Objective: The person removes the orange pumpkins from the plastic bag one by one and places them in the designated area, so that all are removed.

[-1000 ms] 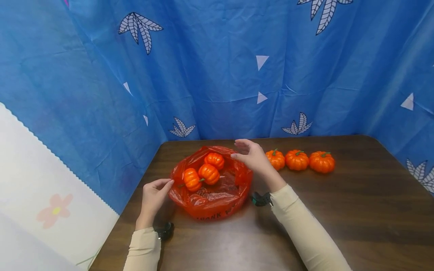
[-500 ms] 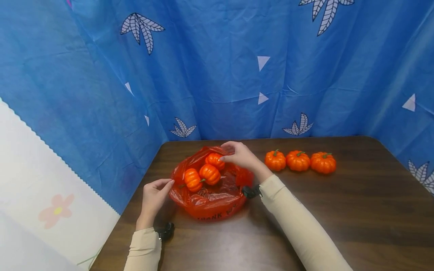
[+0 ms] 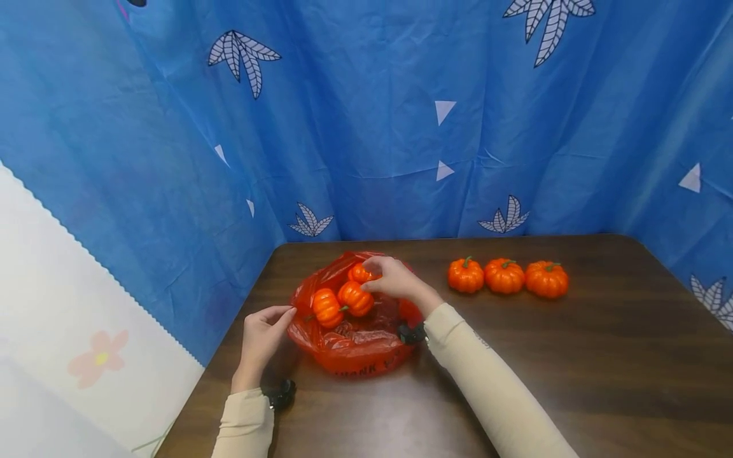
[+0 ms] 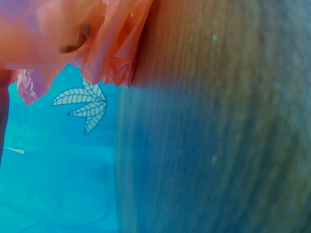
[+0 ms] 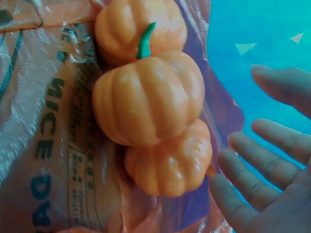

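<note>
A red plastic bag [image 3: 366,364] with printed lettering stands with its mouth spread on the table. In it lie three small orange pumpkins: one at the left [image 3: 328,308], a middle one [image 3: 356,298] and a rear one [image 3: 359,273]. My left hand [image 3: 265,334] pinches the left rim of the bag between thumb and fingers. Over the bag's mouth, my right hand [image 3: 396,280] has its fingers apart and partly hides the rear pumpkin. The right wrist view shows this hand [image 5: 272,170] with nothing in its grasp, fingertips beside the stacked pumpkins [image 5: 150,99].
To the right of the bag, three more orange pumpkins [image 3: 504,276] with green stems stand in a row on the dark wooden table [image 3: 601,369]. A blue curtain [image 3: 389,127] hangs behind the table, and a white cloth [image 3: 69,305] is at the left.
My right hand has moved left and slightly down, from the bag's right rim to over the pumpkins inside. The left hand keeps its pinch on the rim.
</note>
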`<action>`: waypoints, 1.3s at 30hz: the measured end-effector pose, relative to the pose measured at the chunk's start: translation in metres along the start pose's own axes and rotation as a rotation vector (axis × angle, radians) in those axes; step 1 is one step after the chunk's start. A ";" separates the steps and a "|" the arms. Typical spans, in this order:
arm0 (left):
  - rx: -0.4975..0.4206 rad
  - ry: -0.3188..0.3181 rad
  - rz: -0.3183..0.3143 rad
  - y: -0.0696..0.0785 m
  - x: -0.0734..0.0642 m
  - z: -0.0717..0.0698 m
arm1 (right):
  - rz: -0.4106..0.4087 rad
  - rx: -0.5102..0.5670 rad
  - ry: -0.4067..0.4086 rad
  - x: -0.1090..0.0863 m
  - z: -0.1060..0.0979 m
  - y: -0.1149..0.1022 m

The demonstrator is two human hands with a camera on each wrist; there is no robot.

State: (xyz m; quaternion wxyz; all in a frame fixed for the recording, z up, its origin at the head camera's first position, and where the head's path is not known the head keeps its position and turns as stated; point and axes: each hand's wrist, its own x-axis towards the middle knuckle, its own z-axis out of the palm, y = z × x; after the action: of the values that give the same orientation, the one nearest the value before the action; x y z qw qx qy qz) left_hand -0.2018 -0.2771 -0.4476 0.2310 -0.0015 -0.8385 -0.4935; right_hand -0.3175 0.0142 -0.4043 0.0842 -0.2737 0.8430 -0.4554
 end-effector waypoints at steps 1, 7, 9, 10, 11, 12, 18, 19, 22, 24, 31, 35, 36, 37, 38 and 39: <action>0.003 0.003 0.000 0.000 0.000 0.000 | -0.005 -0.011 0.002 0.000 0.002 0.000; 0.011 0.008 0.001 0.001 -0.001 0.001 | 0.013 -0.015 -0.002 0.000 0.014 0.002; 0.010 0.003 0.002 0.001 0.000 0.001 | 0.024 -0.009 -0.002 -0.001 0.017 0.004; 0.011 0.001 0.002 0.001 0.000 0.001 | 0.030 -0.003 -0.003 -0.001 0.018 0.004; 0.011 0.000 0.002 0.001 0.000 0.001 | 0.034 0.001 -0.003 -0.001 0.019 0.005; 0.011 -0.002 0.001 0.001 0.000 0.001 | 0.039 0.003 -0.004 -0.001 0.021 0.005; 0.000 -0.006 -0.003 -0.001 0.000 0.001 | 0.040 -0.001 0.006 0.000 0.027 0.009; -0.001 -0.005 -0.003 -0.002 0.000 0.001 | 0.039 -0.003 0.008 0.001 0.028 0.010; 0.001 0.000 0.002 -0.002 0.001 0.002 | 0.036 -0.015 0.015 0.001 0.031 0.010; -0.004 0.002 0.004 -0.003 0.001 0.002 | 0.035 -0.024 0.022 0.001 0.032 0.010; 0.006 -0.003 0.023 -0.004 0.001 0.001 | 0.041 -0.040 0.063 0.001 0.039 0.008; 0.019 0.003 0.035 -0.004 0.001 0.001 | 0.026 -0.063 0.078 0.002 0.043 0.008; 0.020 0.003 0.035 -0.004 0.001 0.001 | 0.027 -0.068 0.078 0.002 0.043 0.008; 0.021 0.005 0.036 -0.004 0.002 0.001 | 0.026 -0.074 0.078 0.002 0.044 0.008; 0.019 0.007 0.039 -0.004 0.002 0.001 | 0.028 -0.081 0.078 0.002 0.045 0.008; 0.014 0.007 0.038 -0.004 0.002 0.001 | 0.032 -0.087 0.077 0.002 0.046 0.008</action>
State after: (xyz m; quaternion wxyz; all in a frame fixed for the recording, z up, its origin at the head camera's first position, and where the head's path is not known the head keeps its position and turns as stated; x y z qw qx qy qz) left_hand -0.2044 -0.2784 -0.4504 0.2431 -0.0140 -0.8411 -0.4830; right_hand -0.3042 -0.0161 -0.4371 0.0469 -0.2456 0.8690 -0.4271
